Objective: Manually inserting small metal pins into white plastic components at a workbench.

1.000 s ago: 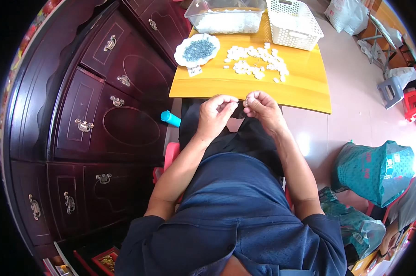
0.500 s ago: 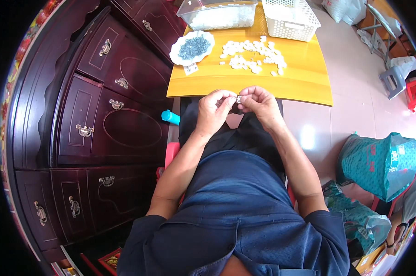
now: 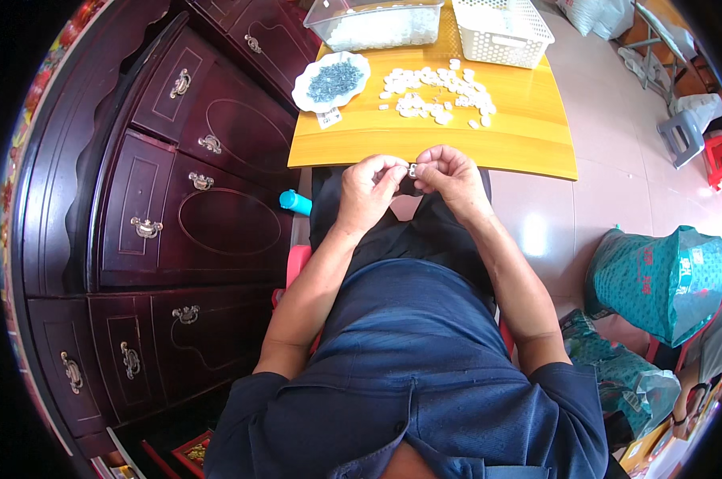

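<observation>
Since a second ago, the bare right hand (image 3: pixel 456 185) is closing in on the bare left hand (image 3: pixel 365 191).
At twelve o'clock from the torso, right thumb and fingers are pinching a small whitish piece (image 3: pixel 413 170); the left grip's contents I cannot tell. On the yellow wood-grain table (image 3: pixel 425 144), small white rounded pieces (image 3: pixel 441 118) are lying at one o'clock from the hands.

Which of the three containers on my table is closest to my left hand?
The scalloped white dish of dark bits; the clear bin and the perforated basket both stand farther back.
</observation>
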`<action>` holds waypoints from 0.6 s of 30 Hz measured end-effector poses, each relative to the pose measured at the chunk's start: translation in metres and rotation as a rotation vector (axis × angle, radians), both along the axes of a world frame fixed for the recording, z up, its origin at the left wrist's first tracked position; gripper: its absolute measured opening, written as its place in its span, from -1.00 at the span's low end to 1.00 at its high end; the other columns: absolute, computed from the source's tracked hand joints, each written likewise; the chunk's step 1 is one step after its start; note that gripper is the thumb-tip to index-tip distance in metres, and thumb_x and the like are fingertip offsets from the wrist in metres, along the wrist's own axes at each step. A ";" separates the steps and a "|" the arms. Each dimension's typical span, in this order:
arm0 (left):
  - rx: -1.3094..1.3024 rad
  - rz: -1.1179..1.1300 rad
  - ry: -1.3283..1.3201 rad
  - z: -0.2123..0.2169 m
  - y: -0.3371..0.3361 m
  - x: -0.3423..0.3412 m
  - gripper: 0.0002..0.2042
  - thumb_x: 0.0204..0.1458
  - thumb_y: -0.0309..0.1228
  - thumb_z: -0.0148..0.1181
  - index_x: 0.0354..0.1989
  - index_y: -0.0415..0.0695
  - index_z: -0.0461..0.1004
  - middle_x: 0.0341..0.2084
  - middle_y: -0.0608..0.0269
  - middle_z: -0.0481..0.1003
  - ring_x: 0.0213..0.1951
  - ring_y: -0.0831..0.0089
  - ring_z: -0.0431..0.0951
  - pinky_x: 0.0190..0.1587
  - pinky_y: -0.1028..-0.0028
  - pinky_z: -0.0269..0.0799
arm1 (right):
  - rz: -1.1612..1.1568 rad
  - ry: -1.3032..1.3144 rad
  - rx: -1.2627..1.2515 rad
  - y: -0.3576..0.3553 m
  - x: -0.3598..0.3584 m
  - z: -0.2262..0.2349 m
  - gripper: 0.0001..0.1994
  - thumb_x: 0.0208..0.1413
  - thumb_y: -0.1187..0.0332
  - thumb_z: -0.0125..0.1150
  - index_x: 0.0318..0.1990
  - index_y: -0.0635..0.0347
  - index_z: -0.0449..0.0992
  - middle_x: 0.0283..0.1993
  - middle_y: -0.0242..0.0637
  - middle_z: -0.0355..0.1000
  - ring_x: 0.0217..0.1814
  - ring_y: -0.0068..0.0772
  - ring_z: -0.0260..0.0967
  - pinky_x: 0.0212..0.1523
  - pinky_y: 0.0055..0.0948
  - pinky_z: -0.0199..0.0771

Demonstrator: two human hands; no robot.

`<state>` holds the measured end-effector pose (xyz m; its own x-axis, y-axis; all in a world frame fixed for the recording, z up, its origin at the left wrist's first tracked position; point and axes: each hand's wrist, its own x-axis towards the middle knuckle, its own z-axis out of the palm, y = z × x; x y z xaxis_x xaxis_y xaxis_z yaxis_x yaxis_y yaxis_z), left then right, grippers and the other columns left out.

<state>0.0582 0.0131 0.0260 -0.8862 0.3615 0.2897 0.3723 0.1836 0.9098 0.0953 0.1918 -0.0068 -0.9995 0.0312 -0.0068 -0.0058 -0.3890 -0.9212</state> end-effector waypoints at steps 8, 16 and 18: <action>0.011 -0.012 -0.023 -0.002 0.001 0.000 -0.93 0.17 -0.53 0.23 -0.28 -0.27 0.60 -0.58 0.37 0.54 -0.55 0.69 0.48 -0.48 0.61 0.41 | -0.006 0.001 0.008 0.000 0.000 0.000 -0.90 0.23 0.46 0.26 -0.15 0.22 0.52 -0.34 -0.40 0.56 -0.37 -0.63 0.50 -0.30 -0.64 0.47; -0.072 -0.034 -0.020 0.001 -0.003 -0.003 -0.90 0.18 -0.50 0.23 -0.27 -0.29 0.61 -0.50 0.35 0.59 -0.51 0.68 0.50 -0.43 0.63 0.44 | -0.020 -0.007 0.052 -0.003 0.000 -0.001 -0.91 0.22 0.49 0.26 -0.16 0.23 0.52 -0.36 -0.40 0.55 -0.39 -0.65 0.48 -0.33 -0.65 0.47; -0.096 -0.041 0.004 0.001 -0.004 -0.006 -0.90 0.18 -0.51 0.22 -0.28 -0.29 0.61 -0.50 0.34 0.59 -0.52 0.69 0.50 -0.44 0.63 0.44 | -0.062 0.024 0.107 -0.006 0.000 0.001 -0.93 0.21 0.51 0.26 -0.18 0.24 0.52 -0.38 -0.41 0.55 -0.40 -0.66 0.48 -0.32 -0.65 0.49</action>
<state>0.0517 0.0092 0.0270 -0.8692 0.4233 0.2556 0.3848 0.2544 0.8872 0.0957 0.1860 -0.0054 -0.9955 0.0923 0.0234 -0.0490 -0.2867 -0.9568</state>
